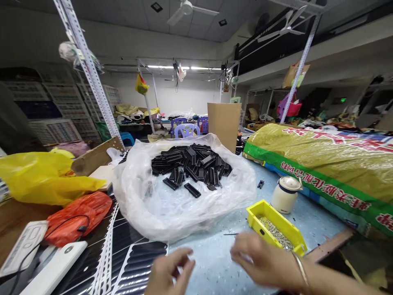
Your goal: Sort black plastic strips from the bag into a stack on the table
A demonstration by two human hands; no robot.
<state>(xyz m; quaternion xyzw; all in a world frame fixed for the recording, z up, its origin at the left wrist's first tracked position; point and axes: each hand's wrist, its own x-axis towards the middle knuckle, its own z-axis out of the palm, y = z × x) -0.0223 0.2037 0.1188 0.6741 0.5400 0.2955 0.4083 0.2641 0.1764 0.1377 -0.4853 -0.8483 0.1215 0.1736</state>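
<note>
My left hand [170, 273] is low in the middle, over the table's front part. Its thumb and forefinger are apart, with nothing visible between them. To its right, my right hand [256, 257] is slightly blurred, fingers curled together in a pinch; anything within them is too small or hidden. Just beyond it lies a thin dark sliver [230, 234]. A yellow bin [256, 211] of small shiny metal parts stands beside my right hand. Farther off, a pile of black plastic parts [196, 162] sits in an opened clear plastic bag [135, 205].
Right of the bag are a cream lidded pot [285, 196] and one loose black part [260, 184]. A large yellow-green sack [322, 164] fills the right side. Yellow [46, 176] and red [81, 217] plastic bags lie left, near a white bar [55, 268]. A cardboard sheet [224, 125] stands behind.
</note>
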